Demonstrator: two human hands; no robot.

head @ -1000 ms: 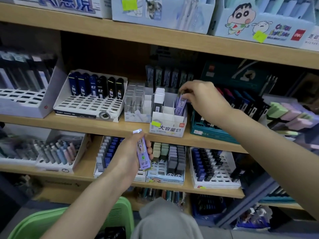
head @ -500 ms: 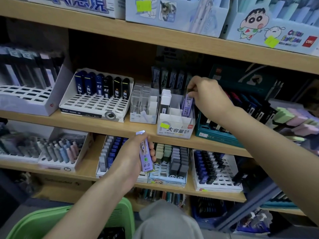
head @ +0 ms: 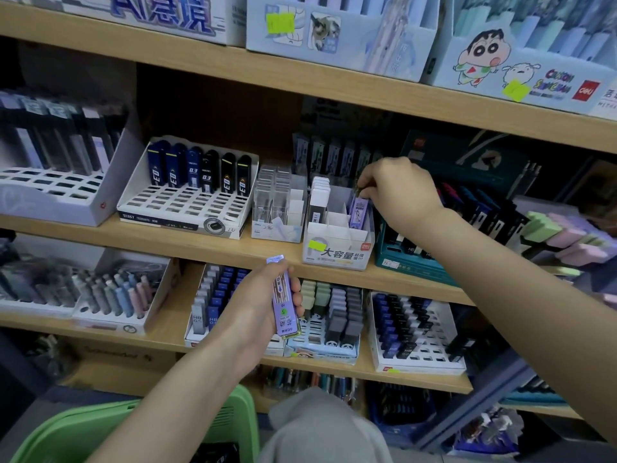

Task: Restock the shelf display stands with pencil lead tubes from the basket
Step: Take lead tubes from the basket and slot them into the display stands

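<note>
My right hand (head: 399, 192) pinches the top of a purple lead tube (head: 358, 212) standing in the right-hand slot of a white cardboard display stand (head: 337, 252) on the middle shelf. White and black tubes (head: 319, 198) fill the stand's left slot. In front of the lower shelf, my left hand (head: 257, 305) grips a small stack of purple lead tubes (head: 283, 299), held upright. The green basket (head: 76, 432) sits at the bottom left, partly behind my left forearm.
A clear-tube stand (head: 277, 208) and a white tray of dark blue and black tubes (head: 187, 192) stand left of the display stand. A teal box (head: 414, 259) is on its right. Lower shelf trays (head: 417, 332) hold more tubes. My grey-clad knee (head: 320, 429) is below.
My right hand has pushed the purple tube further down and back into the right slot. My left hand with its tubes has stayed near the lower shelf. The view shifted slightly.
</note>
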